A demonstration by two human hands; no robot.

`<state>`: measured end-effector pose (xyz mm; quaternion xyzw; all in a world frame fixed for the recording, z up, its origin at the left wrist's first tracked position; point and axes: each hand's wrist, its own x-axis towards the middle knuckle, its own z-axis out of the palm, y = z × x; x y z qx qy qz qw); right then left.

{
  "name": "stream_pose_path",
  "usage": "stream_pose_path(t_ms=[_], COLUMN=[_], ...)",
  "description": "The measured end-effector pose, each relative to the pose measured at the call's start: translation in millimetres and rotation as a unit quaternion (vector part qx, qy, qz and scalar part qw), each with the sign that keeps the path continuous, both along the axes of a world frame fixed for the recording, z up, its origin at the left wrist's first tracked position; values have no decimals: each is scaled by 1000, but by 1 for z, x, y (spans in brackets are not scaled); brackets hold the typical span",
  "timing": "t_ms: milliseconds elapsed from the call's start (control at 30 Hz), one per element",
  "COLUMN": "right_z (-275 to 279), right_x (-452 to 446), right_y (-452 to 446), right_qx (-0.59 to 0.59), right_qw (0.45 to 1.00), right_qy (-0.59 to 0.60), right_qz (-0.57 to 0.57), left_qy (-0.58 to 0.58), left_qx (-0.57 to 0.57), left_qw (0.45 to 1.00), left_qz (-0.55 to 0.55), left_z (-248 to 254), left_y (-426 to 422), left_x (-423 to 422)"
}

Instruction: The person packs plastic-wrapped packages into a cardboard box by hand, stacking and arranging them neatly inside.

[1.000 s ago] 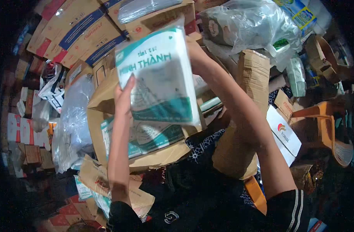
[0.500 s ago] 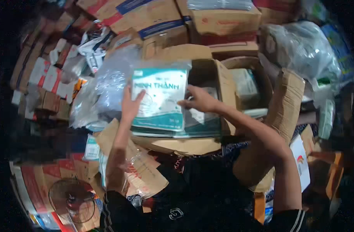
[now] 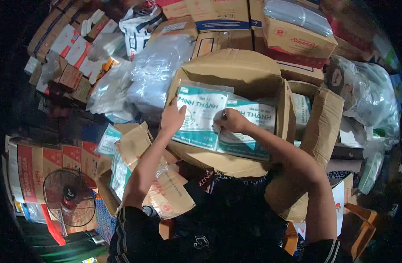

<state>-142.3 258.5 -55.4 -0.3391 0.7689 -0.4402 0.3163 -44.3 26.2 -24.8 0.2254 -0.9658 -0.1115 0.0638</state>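
Observation:
A green and white plastic package (image 3: 199,116) lies in the left part of an open cardboard box (image 3: 231,63). My left hand (image 3: 173,117) holds its left edge, thumb on top, the other fingers hidden. Bent fingers of my right hand (image 3: 232,120) are at the package's right edge, pinching it. To the right, a similar package (image 3: 253,142) lies in the same box, partly beneath my right hand and forearm.
A second box (image 3: 301,92) with packages adjoins on the right, behind an upright cardboard flap (image 3: 326,118). Plastic bags (image 3: 159,70) lie left of the open box. A fan (image 3: 69,197) stands at lower left, and a smaller box (image 3: 105,184) holds similar packages.
The package has gone from being held up above the box to lying in its left side. My right hand has closed at its right edge. The view has turned left.

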Motion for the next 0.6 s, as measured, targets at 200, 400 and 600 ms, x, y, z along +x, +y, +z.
stream_pose_path(t_ms=[200,400,600], right_z=[-9,-9,-20], right_x=[3,14,10], right_y=[3,2,6], right_qx=[-34,27,-18], right_qw=[997,993,998], right_qy=[53,52,44], right_qz=[-50,-104,-39], left_qy=[43,52,-70], left_qx=[-74,-205,-199], left_qw=[994,969,974], left_qz=[-67,-126,-84], left_z=[-28,-49,-23], left_y=[3,-1,12], left_x=[13,12,14])
